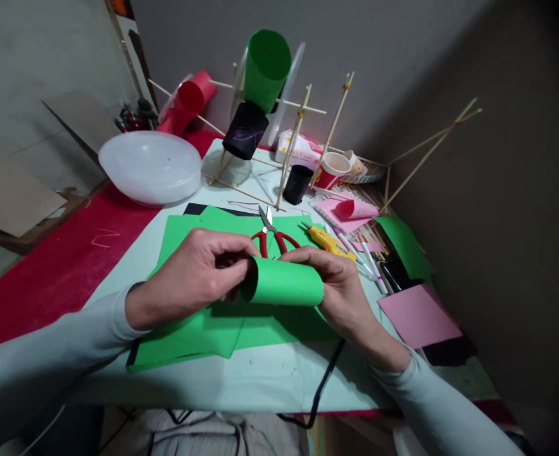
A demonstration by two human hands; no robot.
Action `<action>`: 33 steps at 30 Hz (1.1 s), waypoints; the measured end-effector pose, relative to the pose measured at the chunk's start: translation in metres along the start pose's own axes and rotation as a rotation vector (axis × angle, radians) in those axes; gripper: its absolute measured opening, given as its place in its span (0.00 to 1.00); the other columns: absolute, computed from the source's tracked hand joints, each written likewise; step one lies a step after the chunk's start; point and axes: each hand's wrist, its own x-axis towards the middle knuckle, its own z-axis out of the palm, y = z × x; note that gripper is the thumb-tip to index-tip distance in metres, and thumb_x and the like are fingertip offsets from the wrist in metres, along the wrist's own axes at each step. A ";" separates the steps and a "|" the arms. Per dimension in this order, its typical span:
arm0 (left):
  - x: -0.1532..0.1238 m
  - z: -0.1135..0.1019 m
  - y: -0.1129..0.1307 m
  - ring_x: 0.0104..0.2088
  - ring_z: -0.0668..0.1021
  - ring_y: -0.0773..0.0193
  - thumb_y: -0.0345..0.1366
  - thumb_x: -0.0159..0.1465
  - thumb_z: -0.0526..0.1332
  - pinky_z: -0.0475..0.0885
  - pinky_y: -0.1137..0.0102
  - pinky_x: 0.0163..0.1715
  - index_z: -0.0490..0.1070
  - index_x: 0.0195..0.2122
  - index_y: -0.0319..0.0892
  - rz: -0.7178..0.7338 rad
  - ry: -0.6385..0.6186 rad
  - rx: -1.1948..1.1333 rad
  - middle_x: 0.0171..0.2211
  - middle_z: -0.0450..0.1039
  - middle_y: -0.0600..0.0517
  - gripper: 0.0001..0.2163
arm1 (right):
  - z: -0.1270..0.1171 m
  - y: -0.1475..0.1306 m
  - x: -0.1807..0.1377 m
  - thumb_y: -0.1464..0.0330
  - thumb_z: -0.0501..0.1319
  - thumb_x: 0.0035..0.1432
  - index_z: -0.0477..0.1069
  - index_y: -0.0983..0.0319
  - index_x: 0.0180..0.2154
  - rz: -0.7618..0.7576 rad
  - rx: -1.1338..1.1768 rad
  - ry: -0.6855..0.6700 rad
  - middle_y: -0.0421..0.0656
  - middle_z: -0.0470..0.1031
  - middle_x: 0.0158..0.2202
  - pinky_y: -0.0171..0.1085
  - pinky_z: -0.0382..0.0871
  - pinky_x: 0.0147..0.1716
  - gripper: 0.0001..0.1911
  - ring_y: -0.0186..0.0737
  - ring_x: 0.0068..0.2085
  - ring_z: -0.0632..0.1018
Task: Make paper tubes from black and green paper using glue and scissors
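A green paper tube (288, 283) lies level between my two hands, above the table. My left hand (207, 266) pinches its left rim, with the thumb at the opening. At the other end my right hand (339, 282) grips the tube, its fingers reaching over the top edge behind. Beneath them several sheets of green paper (188, 342) overlap on the table. Scissors with red handles (272, 231) rest on the sheets just beyond the tube. To their right is a yellow glue gun (329, 242).
A stick frame (288, 145) at the back carries a green paper tube (266, 76) above a black one (245, 131). White plastic bowls (150, 166) stand back left. Paper cups (333, 168), pens (369, 256) and pink paper (419, 315) lie right. A black cable (324, 386) hangs over the front edge.
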 end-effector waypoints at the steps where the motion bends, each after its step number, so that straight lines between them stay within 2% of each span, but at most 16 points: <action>1: 0.000 0.000 0.002 0.16 0.71 0.67 0.36 0.59 0.64 0.64 0.75 0.17 0.81 0.26 0.42 -0.030 0.010 -0.076 0.15 0.71 0.55 0.08 | 0.001 0.000 0.000 0.70 0.67 0.54 0.82 0.59 0.35 0.014 0.024 0.024 0.40 0.84 0.31 0.35 0.75 0.33 0.06 0.38 0.33 0.81; 4: 0.000 -0.002 0.008 0.15 0.73 0.66 0.37 0.59 0.66 0.68 0.75 0.16 0.79 0.24 0.42 -0.048 0.051 -0.170 0.15 0.71 0.54 0.08 | 0.001 0.002 0.001 0.72 0.69 0.48 0.82 0.58 0.33 0.055 0.084 0.112 0.39 0.84 0.32 0.35 0.77 0.32 0.07 0.39 0.33 0.82; 8: 0.000 -0.005 0.006 0.17 0.76 0.67 0.37 0.63 0.65 0.71 0.75 0.18 0.78 0.25 0.41 0.004 0.097 -0.159 0.21 0.77 0.52 0.10 | 0.000 0.007 0.001 0.70 0.70 0.49 0.82 0.59 0.34 0.064 0.084 0.179 0.40 0.84 0.33 0.34 0.77 0.29 0.07 0.38 0.32 0.82; 10: -0.001 -0.005 0.002 0.18 0.75 0.67 0.39 0.64 0.64 0.70 0.75 0.18 0.77 0.24 0.41 -0.002 0.069 -0.143 0.21 0.76 0.52 0.12 | 0.000 0.007 0.000 0.70 0.70 0.50 0.82 0.59 0.34 0.057 0.075 0.189 0.40 0.84 0.33 0.34 0.77 0.29 0.07 0.38 0.31 0.82; 14: -0.003 -0.001 -0.004 0.17 0.70 0.69 0.43 0.64 0.64 0.62 0.76 0.17 0.72 0.21 0.42 -0.042 -0.016 -0.115 0.15 0.67 0.55 0.16 | 0.001 0.004 -0.002 0.72 0.70 0.50 0.82 0.58 0.35 0.017 0.059 0.206 0.40 0.85 0.34 0.35 0.78 0.33 0.07 0.40 0.35 0.83; 18: -0.004 0.003 -0.002 0.16 0.67 0.70 0.41 0.64 0.61 0.59 0.76 0.15 0.63 0.17 0.44 -0.067 -0.027 -0.135 0.14 0.63 0.56 0.19 | 0.003 0.003 -0.005 0.73 0.69 0.53 0.83 0.56 0.36 -0.066 0.023 0.232 0.39 0.86 0.34 0.36 0.79 0.37 0.08 0.40 0.36 0.84; 21: -0.004 0.004 0.002 0.16 0.66 0.70 0.38 0.63 0.59 0.60 0.75 0.16 0.62 0.17 0.44 -0.070 -0.045 -0.115 0.14 0.62 0.56 0.17 | 0.004 0.003 -0.006 0.74 0.69 0.55 0.84 0.55 0.37 -0.117 -0.025 0.231 0.38 0.86 0.34 0.35 0.79 0.35 0.09 0.39 0.35 0.84; 27: -0.002 0.004 0.001 0.17 0.66 0.70 0.37 0.65 0.57 0.59 0.75 0.17 0.63 0.18 0.44 -0.023 -0.064 -0.028 0.15 0.62 0.57 0.16 | 0.003 0.004 -0.005 0.73 0.69 0.55 0.84 0.55 0.36 -0.087 -0.035 0.209 0.37 0.85 0.34 0.35 0.78 0.35 0.08 0.40 0.35 0.84; 33: -0.001 0.002 -0.003 0.18 0.66 0.71 0.35 0.66 0.55 0.59 0.75 0.18 0.63 0.21 0.44 -0.002 -0.111 0.050 0.17 0.61 0.58 0.15 | 0.006 0.004 -0.004 0.73 0.69 0.55 0.83 0.56 0.34 0.003 -0.020 0.245 0.36 0.85 0.32 0.33 0.76 0.33 0.06 0.37 0.33 0.83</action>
